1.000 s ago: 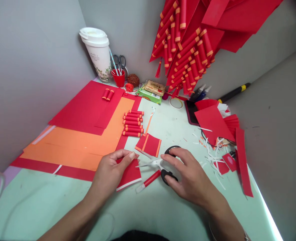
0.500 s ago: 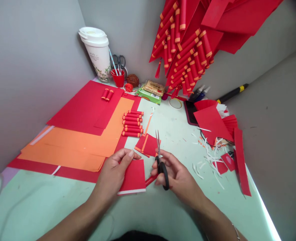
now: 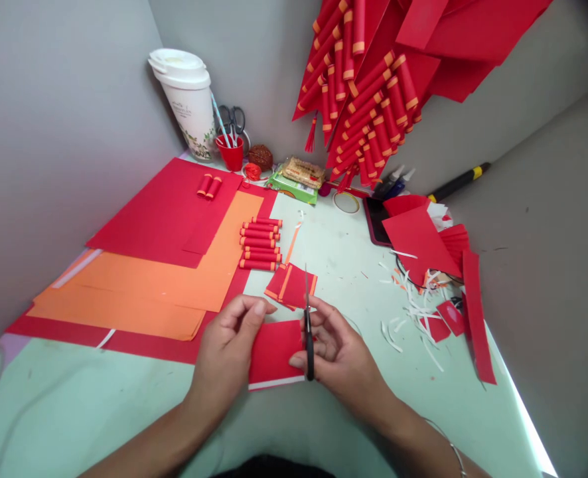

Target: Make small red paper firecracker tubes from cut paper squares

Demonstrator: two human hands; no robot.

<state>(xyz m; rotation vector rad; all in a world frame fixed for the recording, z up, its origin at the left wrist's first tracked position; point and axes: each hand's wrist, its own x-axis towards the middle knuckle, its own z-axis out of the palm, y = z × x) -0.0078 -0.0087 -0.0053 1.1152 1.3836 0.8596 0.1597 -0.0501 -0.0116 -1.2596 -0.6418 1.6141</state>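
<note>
My left hand (image 3: 230, 352) pinches the upper left edge of a red paper piece (image 3: 277, 353), which has a white strip along its bottom edge. In my right hand (image 3: 344, 352) are black-handled scissors (image 3: 308, 342), blades pointing away from me and seen nearly edge-on. The scissors stand at the paper's right edge, and the right fingers are close to that edge or touching it; I cannot tell which. Just beyond the paper lie several red pieces with orange bands (image 3: 294, 285). Behind these are several red paper rolls with orange ends (image 3: 260, 243) in a stack.
Large red sheets (image 3: 159, 212) and orange sheets (image 3: 125, 285) cover the left side. White paper scraps (image 3: 418, 312) and red offcuts lie at right, near a phone (image 3: 376, 222). A white cup (image 3: 189, 106) stands at the back; red paper firecrackers (image 3: 368, 99) hang on the wall.
The red paper has shifted slightly right. My right hand has moved left with the scissors, which have turned edge-on and come up to the paper's right edge.
</note>
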